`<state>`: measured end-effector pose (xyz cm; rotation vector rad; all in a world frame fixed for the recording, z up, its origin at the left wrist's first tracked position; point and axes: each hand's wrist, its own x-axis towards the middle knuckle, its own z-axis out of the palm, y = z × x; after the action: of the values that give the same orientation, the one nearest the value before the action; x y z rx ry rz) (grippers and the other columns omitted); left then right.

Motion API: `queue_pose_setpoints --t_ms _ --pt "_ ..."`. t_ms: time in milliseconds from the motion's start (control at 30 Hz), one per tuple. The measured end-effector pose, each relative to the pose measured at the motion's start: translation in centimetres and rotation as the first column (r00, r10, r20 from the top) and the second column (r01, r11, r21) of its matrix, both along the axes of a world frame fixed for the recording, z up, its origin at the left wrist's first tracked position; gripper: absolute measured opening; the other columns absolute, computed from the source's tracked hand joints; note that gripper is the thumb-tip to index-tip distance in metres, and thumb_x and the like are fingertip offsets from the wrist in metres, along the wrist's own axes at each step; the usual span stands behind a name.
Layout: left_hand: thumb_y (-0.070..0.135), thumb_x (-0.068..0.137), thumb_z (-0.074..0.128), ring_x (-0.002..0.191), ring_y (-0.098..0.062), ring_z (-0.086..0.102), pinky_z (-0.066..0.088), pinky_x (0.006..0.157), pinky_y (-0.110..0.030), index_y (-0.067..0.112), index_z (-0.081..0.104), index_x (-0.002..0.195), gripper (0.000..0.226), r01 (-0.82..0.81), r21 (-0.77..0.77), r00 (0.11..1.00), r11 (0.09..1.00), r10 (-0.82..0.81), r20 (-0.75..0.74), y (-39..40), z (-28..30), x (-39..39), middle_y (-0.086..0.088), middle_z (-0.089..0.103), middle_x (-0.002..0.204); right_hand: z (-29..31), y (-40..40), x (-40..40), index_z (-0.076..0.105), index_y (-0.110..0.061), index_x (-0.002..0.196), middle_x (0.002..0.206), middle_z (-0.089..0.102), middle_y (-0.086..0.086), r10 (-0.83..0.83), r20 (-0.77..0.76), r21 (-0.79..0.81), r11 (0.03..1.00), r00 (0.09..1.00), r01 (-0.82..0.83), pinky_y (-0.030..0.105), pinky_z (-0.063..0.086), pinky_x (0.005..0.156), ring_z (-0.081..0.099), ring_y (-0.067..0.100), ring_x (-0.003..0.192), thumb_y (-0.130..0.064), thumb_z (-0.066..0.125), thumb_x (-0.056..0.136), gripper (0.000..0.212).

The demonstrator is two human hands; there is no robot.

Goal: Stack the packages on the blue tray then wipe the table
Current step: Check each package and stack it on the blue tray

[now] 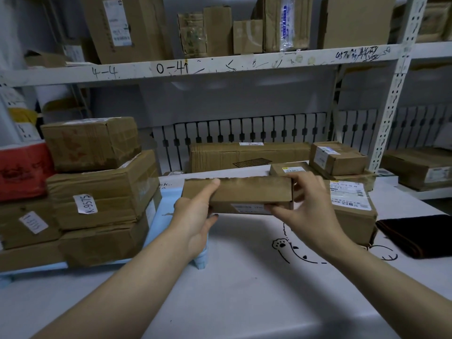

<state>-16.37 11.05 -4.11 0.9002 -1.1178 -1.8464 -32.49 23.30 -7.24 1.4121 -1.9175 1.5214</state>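
We see the white table (244,277) with the blue tray (161,211) on its left, stacked with taped packages (102,189). Above the table, just right of that stack, we hold a flat cardboard package (244,194): the left hand (198,216) and right hand (308,204) grip its ends, fingers curled around it

Most of the blue tray (161,211) is buried under stacked boxes, the red box (23,170) runs off the left edge, and the held box's label (247,207) is too blurry to read.
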Motion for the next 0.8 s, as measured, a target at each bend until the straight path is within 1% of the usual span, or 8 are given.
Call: queue_pose_setpoints --t_ms 133,267,400,467,567,633,733,800 --pt "0.021 0.082 0.078 0.104 -0.028 0.068 0.050 0.100 -0.049 0.011 0.058 0.115 0.039 0.054 0.068 0.994 0.996 -0.047 -0.097 1.1 0.5 -0.6 -0.011 0.069 0.110 0.8 -0.3 1.1 0.060 -0.016 0.111 0.102 0.054 -0.005 0.015 -0.094 -0.021 1.000 0.995 -0.017 0.028 0.041 0.077 0.041 0.014 0.098 -0.021 0.088 0.065 0.055" --pt "0.023 0.080 0.080 0.102 -0.028 0.069 0.054 0.095 -0.048 0.006 0.056 0.123 0.051 0.049 0.042 0.993 0.998 -0.044 -0.112 1.6 0.4 -1.0 -0.015 0.069 0.115 1.4 -0.6 2.3 0.060 -0.012 0.112 0.103 0.055 -0.004 0.055 -0.133 -0.040 0.997 0.990 -0.061 0.021 0.041 0.079 0.041 0.013 0.099 -0.046 0.071 0.065 0.059" --pt "0.060 0.064 0.082 0.131 -0.022 0.050 0.038 0.111 -0.040 0.018 0.035 0.147 0.104 -0.051 -0.257 0.977 0.965 0.101 0.186 1.5 0.0 -0.3 -0.006 0.041 0.152 1.7 -0.6 2.2 0.063 -0.012 0.107 0.099 0.056 -0.008 -0.017 -0.175 -0.083 0.997 0.984 0.002 0.034 0.041 0.079 0.042 0.016 0.096 -0.035 0.080 0.062 0.053" --pt "0.044 0.080 0.076 0.147 -0.019 0.021 0.023 0.113 -0.031 0.022 0.013 0.156 0.101 -0.073 -0.473 0.919 0.878 0.244 0.311 1.5 -0.2 0.3 0.003 0.011 0.162 1.8 -0.4 2.1 0.065 -0.013 0.107 0.098 0.058 -0.006 -0.050 -0.197 -0.084 0.996 0.979 0.033 0.036 0.040 0.079 0.043 0.018 0.094 -0.033 0.082 0.061 0.053" --pt "0.011 0.085 0.069 0.147 -0.014 0.012 0.018 0.106 -0.022 0.032 0.027 0.151 0.081 0.095 -0.787 0.889 0.609 0.304 0.342 1.4 -0.2 1.0 0.012 0.011 0.159 1.9 -0.5 2.1 0.065 -0.016 0.108 0.098 0.058 -0.001 -0.041 -0.220 -0.055 0.998 0.975 0.030 0.039 0.040 0.078 0.044 0.022 0.094 -0.027 0.083 0.062 0.051" --pt "0.002 0.082 0.068 0.143 -0.007 0.011 0.015 0.106 -0.016 0.040 0.038 0.144 0.079 0.244 -0.858 0.879 0.452 0.271 0.392 1.4 -0.3 1.0 0.014 0.016 0.157 1.8 -0.6 2.3 0.065 -0.018 0.109 0.100 0.057 0.000 -0.037 -0.267 -0.021 0.999 0.963 0.032 0.038 0.037 0.076 0.043 0.021 0.095 -0.025 0.084 0.064 0.050" --pt "-0.002 0.079 0.070 0.132 0.001 0.021 0.014 0.092 0.007 0.044 0.053 0.127 0.069 0.317 -0.876 0.878 0.363 0.238 0.416 1.6 -0.4 0.5 0.020 0.029 0.144 1.7 -0.6 2.7 0.065 -0.021 0.111 0.102 0.057 -0.001 -0.016 -0.348 0.012 1.000 0.938 0.021 0.034 0.032 0.075 0.043 0.019 0.096 -0.034 0.081 0.069 0.047" --pt "-0.004 0.075 0.075 0.128 -0.005 0.037 0.022 0.091 0.008 0.044 0.055 0.112 0.064 0.283 -0.883 0.903 0.375 0.205 0.377 1.4 -0.3 0.2 0.015 0.039 0.134 1.9 -0.5 3.0 0.065 -0.021 0.114 0.103 0.057 -0.003 0.006 -0.361 0.025 1.000 0.933 0.004 0.032 0.031 0.076 0.043 0.017 0.096 -0.048 0.076 0.071 0.052"
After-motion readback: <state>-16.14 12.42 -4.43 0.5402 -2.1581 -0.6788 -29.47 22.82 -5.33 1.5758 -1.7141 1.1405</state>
